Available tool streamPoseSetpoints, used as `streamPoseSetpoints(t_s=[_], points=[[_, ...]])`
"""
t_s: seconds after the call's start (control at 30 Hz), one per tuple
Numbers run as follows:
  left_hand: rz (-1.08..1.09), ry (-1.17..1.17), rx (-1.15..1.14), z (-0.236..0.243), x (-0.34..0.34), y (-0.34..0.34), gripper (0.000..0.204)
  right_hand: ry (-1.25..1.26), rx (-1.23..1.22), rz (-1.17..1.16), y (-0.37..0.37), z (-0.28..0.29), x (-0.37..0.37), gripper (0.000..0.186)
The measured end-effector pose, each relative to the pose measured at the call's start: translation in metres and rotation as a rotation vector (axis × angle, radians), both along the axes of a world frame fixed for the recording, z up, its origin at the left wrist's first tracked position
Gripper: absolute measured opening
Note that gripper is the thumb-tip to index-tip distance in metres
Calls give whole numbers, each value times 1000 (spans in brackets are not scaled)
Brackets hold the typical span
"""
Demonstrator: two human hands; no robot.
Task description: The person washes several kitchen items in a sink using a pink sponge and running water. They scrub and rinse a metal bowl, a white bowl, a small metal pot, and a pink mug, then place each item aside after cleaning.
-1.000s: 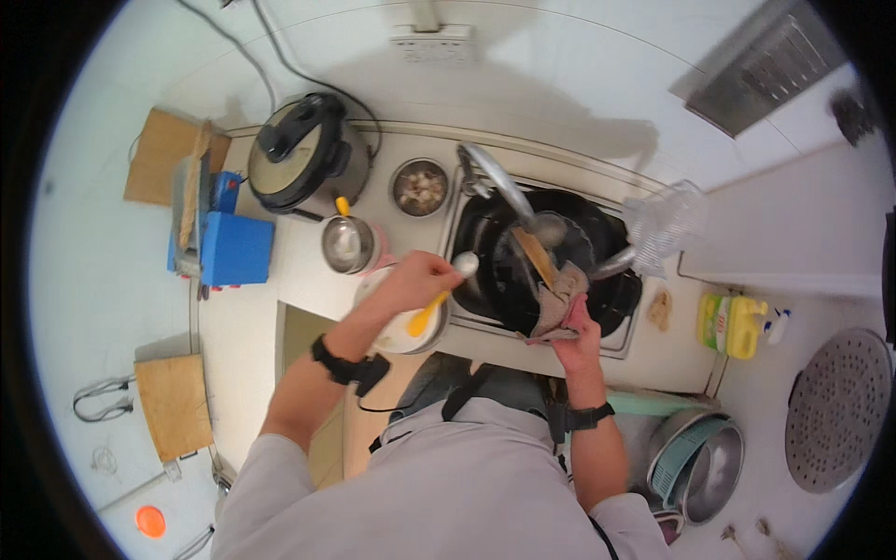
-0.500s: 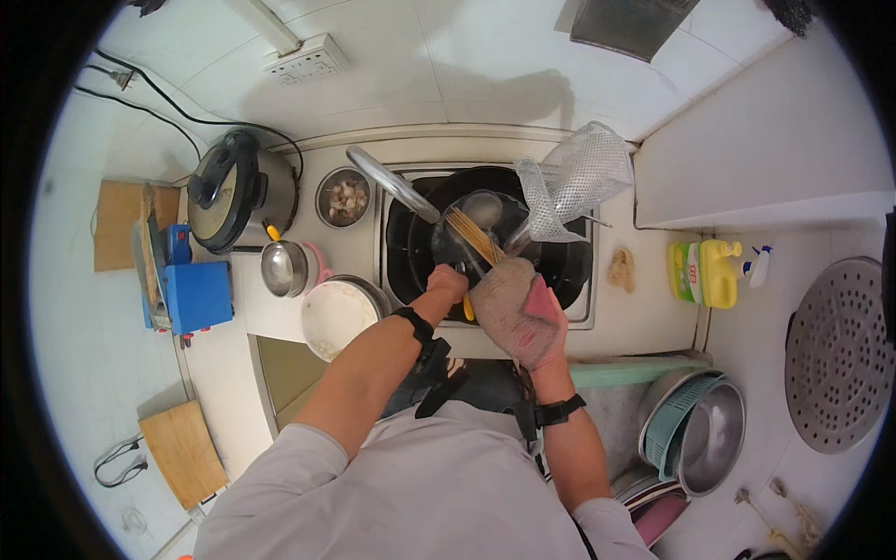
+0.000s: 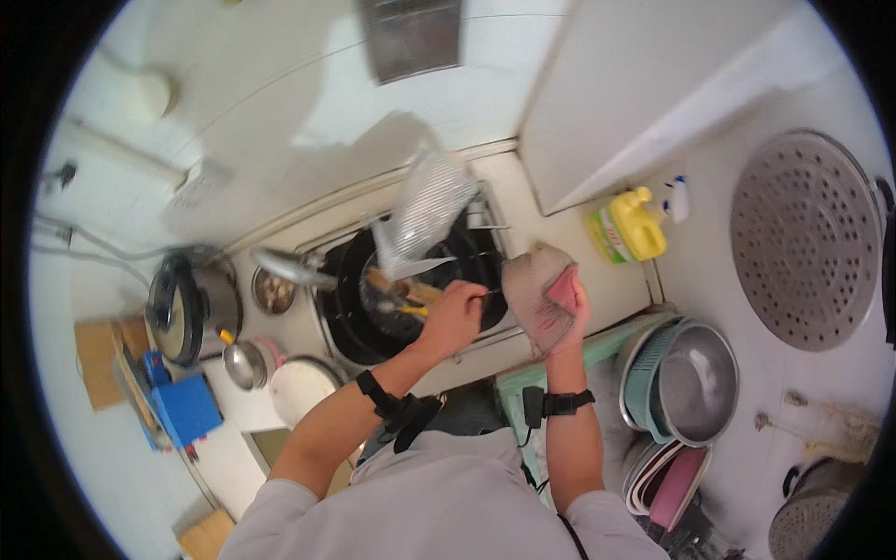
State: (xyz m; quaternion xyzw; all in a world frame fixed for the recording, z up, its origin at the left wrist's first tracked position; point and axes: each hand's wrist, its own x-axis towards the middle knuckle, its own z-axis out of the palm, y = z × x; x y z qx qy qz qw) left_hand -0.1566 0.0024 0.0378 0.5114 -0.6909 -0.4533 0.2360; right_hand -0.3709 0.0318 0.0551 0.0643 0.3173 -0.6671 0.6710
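Note:
My left hand (image 3: 455,319) is closed over the right front of the black basin (image 3: 357,347) in the sink. A thin dark piece sticks out by its thumb, too small to name. In my right hand (image 3: 580,313) is a grey and pink cloth (image 3: 537,294), gripped from below and spread over the sink's right edge. The cloth hides most of that hand's fingers. Inside the basin, beside my left hand, lie blurred utensils, one with a yellow handle (image 3: 413,310). A wire mesh basket (image 3: 427,210) stands at the sink's back, and a metal faucet (image 3: 291,268) reaches over its left side.
Left of the sink are a bowl of garlic (image 3: 274,289), a pressure cooker (image 3: 191,303), a small pot (image 3: 245,364) and a pale bowl (image 3: 303,390). At right stand a yellow jug (image 3: 627,227), a spray bottle (image 3: 678,199) and stacked metal basins (image 3: 698,383). A perforated disc (image 3: 807,241) hangs on the wall.
The view has turned to the right. My right hand and the cloth have moved from over the sink to its right edge, away from the chopsticks. My hands are farther apart.

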Motion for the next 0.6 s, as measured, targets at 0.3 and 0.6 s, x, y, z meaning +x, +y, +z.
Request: streamPoseSetpoints(t_s=[0.3, 0.6], points=[[-444, -20, -602, 80, -213, -129, 66, -47, -62, -314, -65, -32, -113, 41], [-716, -457, -510, 80, -264, -164, 82, -64, -43, -277, -75, -29, -118, 45]])
